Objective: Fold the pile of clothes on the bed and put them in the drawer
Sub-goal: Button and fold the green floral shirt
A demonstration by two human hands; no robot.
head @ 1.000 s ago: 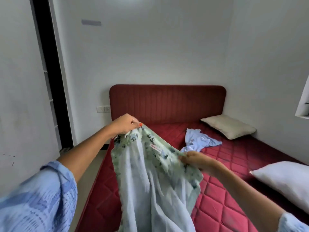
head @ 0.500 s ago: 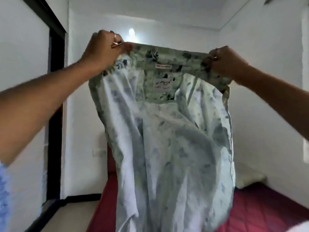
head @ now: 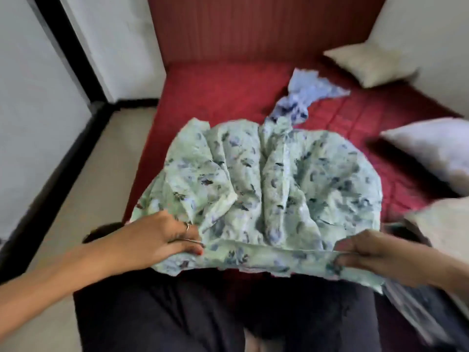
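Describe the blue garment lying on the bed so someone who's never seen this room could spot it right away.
Start at the red quilted mattress in front of the ribbed red headboard. Just beyond the big green floral garment spread near the person lies the crumpled light blue garment, left of a beige pillow. It is the only blue cloth there, small and bunched, and no hand touches it.

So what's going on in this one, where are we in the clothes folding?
A person is laying a pale green floral-print garment out on the red quilted mattress. The left hand and the right hand each grip an end of its near edge, and the cloth lies rumpled, not yet folded. A crumpled light blue garment waits further back, near a beige pillow. No drawer is in view.
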